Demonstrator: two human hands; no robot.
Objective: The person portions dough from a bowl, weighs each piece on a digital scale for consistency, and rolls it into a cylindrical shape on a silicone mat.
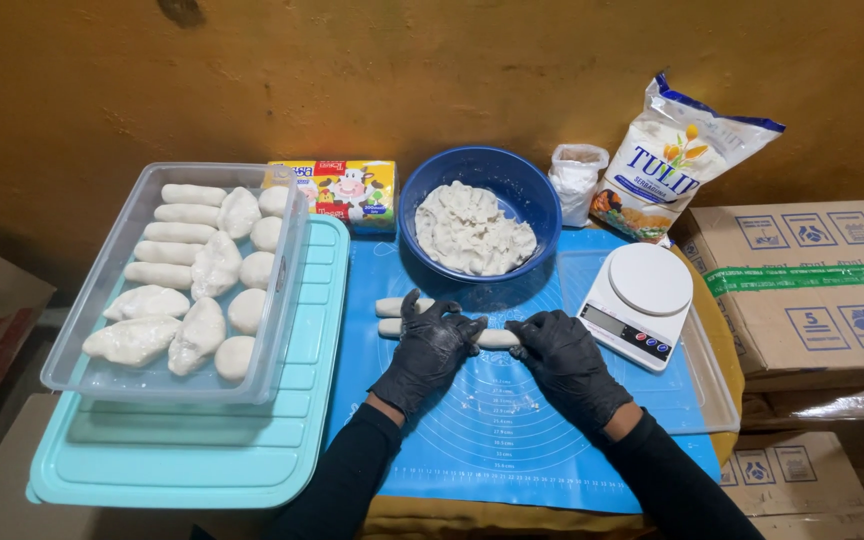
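I see both hands gloved in black, palms down on a dough roll [497,339] lying across the blue mat [512,430]. Left hand [430,348] is spread flat over the roll's left part, fingers splayed, gripping nothing. Right hand [564,358] presses the roll's right end, fingers loosely curved, not closed around it. A second dough roll [392,306] lies just beyond. Far of the hands: blue bowl [542,200] of dough. Right: white kitchen scale [642,300]. Left: clear tub [132,370] of shaped dough pieces on a turquoise lid [202,450].
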